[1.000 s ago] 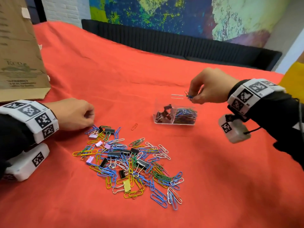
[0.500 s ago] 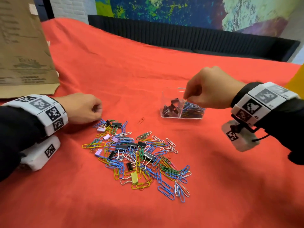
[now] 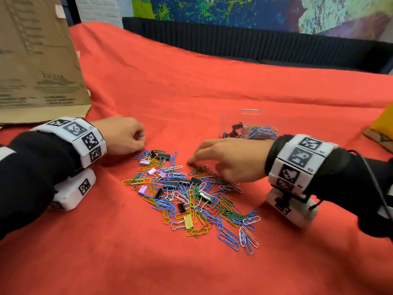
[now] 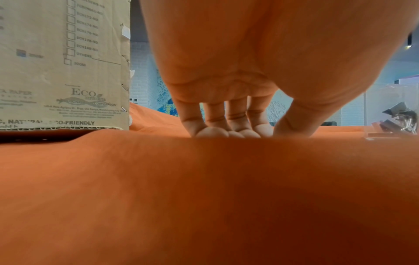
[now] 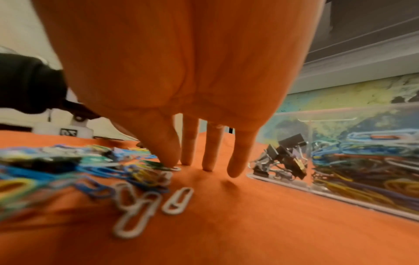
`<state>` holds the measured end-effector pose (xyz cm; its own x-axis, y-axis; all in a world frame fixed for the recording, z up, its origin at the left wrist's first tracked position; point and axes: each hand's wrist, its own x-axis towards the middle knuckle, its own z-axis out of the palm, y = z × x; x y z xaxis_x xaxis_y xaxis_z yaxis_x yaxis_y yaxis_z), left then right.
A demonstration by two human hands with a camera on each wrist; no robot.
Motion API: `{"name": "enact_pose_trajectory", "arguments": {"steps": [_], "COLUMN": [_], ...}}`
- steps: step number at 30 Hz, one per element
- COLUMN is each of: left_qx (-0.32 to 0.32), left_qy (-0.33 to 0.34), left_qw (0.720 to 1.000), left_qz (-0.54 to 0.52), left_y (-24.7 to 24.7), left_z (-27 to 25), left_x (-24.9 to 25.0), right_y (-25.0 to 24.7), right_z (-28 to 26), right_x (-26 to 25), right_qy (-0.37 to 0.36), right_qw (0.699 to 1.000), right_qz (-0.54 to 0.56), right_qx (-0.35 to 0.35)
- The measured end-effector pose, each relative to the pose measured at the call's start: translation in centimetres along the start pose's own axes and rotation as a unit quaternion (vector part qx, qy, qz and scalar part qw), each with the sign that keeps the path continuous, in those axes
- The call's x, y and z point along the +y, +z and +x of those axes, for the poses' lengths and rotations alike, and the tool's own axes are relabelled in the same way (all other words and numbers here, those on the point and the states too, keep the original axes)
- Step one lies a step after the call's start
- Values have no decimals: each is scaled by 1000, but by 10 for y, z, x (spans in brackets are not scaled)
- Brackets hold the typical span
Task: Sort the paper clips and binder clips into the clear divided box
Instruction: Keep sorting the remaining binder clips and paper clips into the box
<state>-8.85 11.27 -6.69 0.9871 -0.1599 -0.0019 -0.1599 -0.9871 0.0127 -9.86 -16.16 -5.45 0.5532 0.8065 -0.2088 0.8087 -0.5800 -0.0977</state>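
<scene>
A heap of coloured paper clips and small binder clips (image 3: 191,196) lies on the red cloth. Behind it stands the clear divided box (image 3: 248,128), with black binder clips (image 3: 234,129) in its left compartment and paper clips (image 3: 263,132) in its right. My right hand (image 3: 202,165) reaches into the heap's far edge, fingers straight, tips touching a green paper clip (image 3: 197,170). The right wrist view shows these fingertips (image 5: 172,161) on the clips and the box (image 5: 340,161) just to the right. My left hand (image 3: 140,141) rests loosely curled at the heap's top left, holding nothing, its fingertips (image 4: 226,133) on the cloth.
A brown cardboard box (image 3: 38,60) stands at the back left, close behind my left wrist. A yellow object (image 3: 382,122) sits at the right edge. A dark sofa back (image 3: 255,43) runs behind the table. White paper clips (image 5: 176,200) lie loose under my right palm.
My right hand has left the box, where it was pinching a clip over the right compartment, and come down to the heap with fingers straight. My left hand has stayed put.
</scene>
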Motion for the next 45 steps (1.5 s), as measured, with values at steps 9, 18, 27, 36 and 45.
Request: {"name": "enact_pose_trajectory", "arguments": {"steps": [9, 18, 27, 36, 45], "left_qx": [-5, -7, -3, -12, -15], "left_qy": [6, 6, 13, 5, -2], "left_qw": [1000, 1000, 1000, 1000, 1000], "left_qz": [4, -4, -4, -1, -10], "left_y": [1, 1, 4, 2, -2], "left_z": [2, 3, 4, 1, -2], "left_x": [-3, -4, -7, -5, 1], "right_y": [-1, -24, -69, -63, -60], "right_z": [-32, -45, -74, -55, -22], "right_x": [-20, 1, 67, 96, 17], "right_qy": [9, 102, 245, 289, 132], "right_qw": [999, 987, 940, 933, 962], "right_qz": [-14, 80, 48, -52, -45], "right_qx": [46, 94, 232, 210, 233]}}
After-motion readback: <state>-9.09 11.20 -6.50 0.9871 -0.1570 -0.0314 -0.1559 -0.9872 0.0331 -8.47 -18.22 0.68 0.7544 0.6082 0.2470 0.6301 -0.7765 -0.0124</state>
